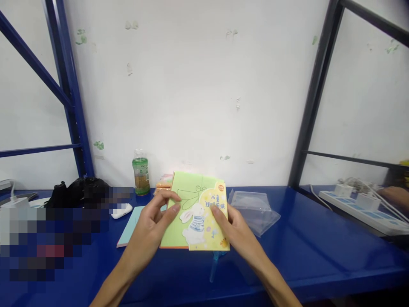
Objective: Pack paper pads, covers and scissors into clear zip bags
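A pad of coloured craft paper (pixel 174 230) is held up over the desk, with its light green sheet, line-drawn with a plant-like figure, facing me. A yellow cover with a white rabbit (pixel 194 226) lies over its right half. My left hand (pixel 156 215) pinches the green sheet's left side between thumb and fingers. On the right, my right hand (pixel 231 219) grips the cover and pad together, thumb on the front and fingers behind. Partly hidden beneath the pad is a translucent blue, narrow object (pixel 214 268), whose kind I cannot make out.
On the blue desk (pixel 287 256), a light blue pad (pixel 129 228) lies left and clear plastic sleeves (pixel 254 209) lie right. Behind stand a green-labelled bottle (pixel 141 172) and an orange packet (pixel 162 186). A white mouse (pixel 122 211) and power strip (pixel 361 209) flank them.
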A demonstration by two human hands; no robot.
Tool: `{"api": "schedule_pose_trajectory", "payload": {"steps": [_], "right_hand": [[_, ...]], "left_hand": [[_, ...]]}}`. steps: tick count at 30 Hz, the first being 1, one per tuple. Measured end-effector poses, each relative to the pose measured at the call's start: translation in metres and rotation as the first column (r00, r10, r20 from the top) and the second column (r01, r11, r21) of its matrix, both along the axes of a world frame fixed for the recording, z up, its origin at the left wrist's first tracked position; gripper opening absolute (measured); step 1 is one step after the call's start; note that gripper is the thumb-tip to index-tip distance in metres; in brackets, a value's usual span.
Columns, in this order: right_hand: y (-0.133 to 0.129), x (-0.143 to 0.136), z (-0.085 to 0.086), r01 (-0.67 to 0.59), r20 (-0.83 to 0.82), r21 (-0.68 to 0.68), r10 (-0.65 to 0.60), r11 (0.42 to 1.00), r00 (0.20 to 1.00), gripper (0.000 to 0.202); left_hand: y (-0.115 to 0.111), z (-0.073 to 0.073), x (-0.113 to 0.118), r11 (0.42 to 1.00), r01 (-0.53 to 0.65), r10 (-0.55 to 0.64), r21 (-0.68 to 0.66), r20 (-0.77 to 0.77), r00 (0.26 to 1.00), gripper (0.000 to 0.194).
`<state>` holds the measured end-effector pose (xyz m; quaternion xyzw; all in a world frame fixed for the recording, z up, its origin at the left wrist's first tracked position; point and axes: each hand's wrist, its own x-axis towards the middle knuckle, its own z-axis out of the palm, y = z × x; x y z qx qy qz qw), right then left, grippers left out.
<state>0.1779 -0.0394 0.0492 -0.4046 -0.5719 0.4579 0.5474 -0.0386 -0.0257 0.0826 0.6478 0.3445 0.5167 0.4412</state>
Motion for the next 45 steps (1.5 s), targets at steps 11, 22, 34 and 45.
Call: {"api": "schedule_pose_trajectory", "payload": {"steps": [11, 22, 34, 45], "right_hand": [[-0.003, 0.001, -0.002, -0.039, -0.044, 0.138, 0.045, 0.99, 0.998, 0.041], [0.004, -0.004, -0.018, -0.28, 0.079, -0.022, 0.281, 0.96, 0.956, 0.048], [-0.004, -0.003, -0.005, -0.138, 0.103, 0.063, 0.131, 0.988, 0.986, 0.055], [-0.007, -0.001, 0.001, 0.08, 0.473, 0.363, -0.258, 0.928, 0.843, 0.038]], "left_hand": [[0.009, -0.004, -0.001, 0.978, -0.195, 0.203, 0.075, -0.132, 0.97, 0.093], [0.017, -0.002, -0.021, 0.971, 0.137, -0.158, -0.198, -0.095, 0.983, 0.045], [0.024, -0.007, -0.026, 0.917, 0.298, -0.323, -0.264, -0.058, 0.945, 0.052], [0.023, -0.006, -0.031, 0.891, 0.337, -0.399, -0.305, -0.17, 0.901, 0.058]]}}
